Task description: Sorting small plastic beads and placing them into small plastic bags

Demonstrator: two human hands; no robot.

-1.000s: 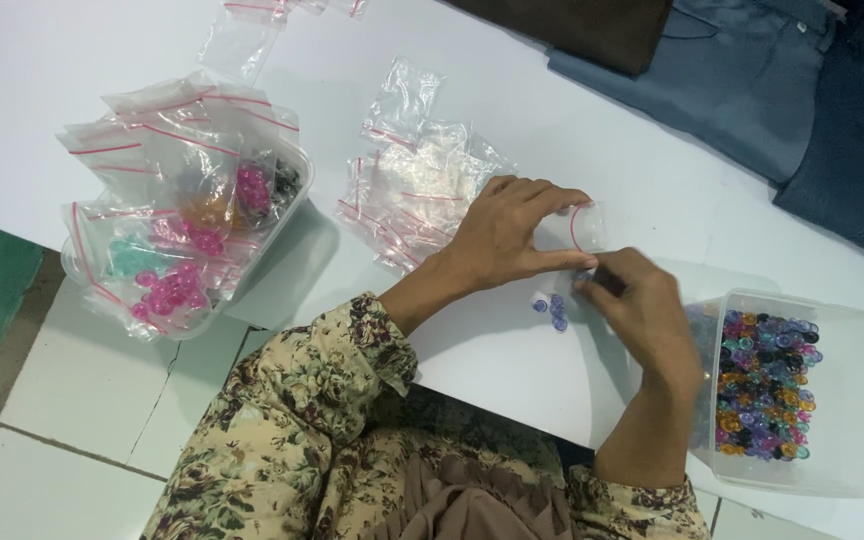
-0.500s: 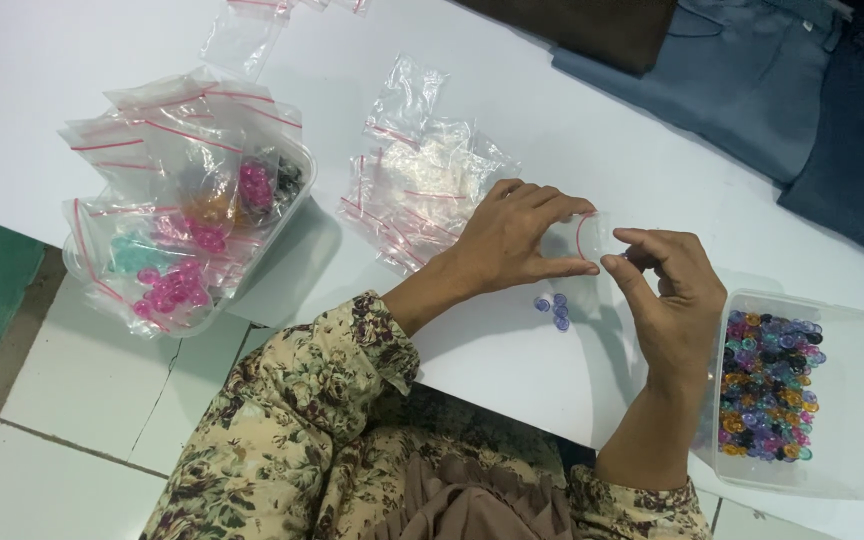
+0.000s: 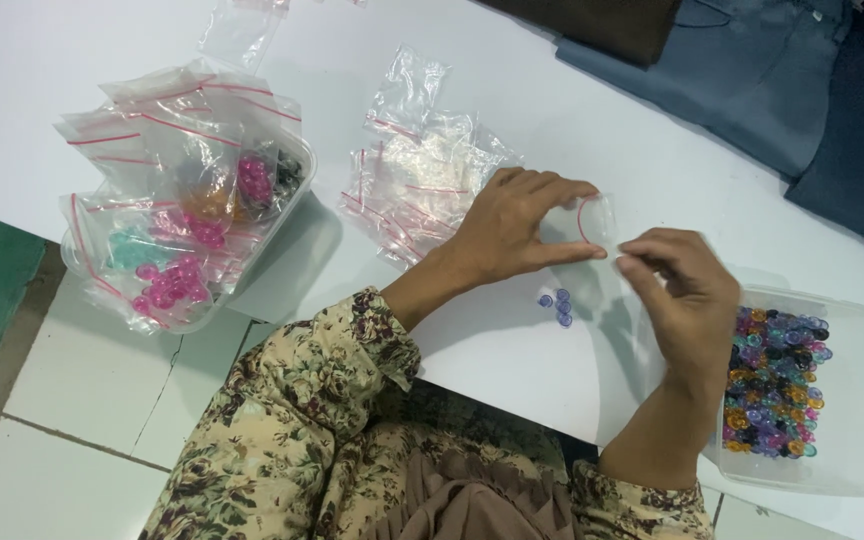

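Three purple beads (image 3: 558, 304) lie loose on the white sheet (image 3: 512, 360), unbagged; your left hand (image 3: 512, 225) pinches the small clear zip bag (image 3: 592, 218), your right hand (image 3: 687, 295) pinching near its mouth.

White board (image 3: 512, 370), tiled floor (image 3: 72, 400).

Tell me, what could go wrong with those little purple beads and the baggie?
The small clear bag is pinched by the left hand, and the right hand hovers close. It looks flimsy, so beads might miss its mouth. The purple beads lie loose on the white board near its edge; a nudge could roll them off. The bead tub sits by the right wrist and could be bumped.
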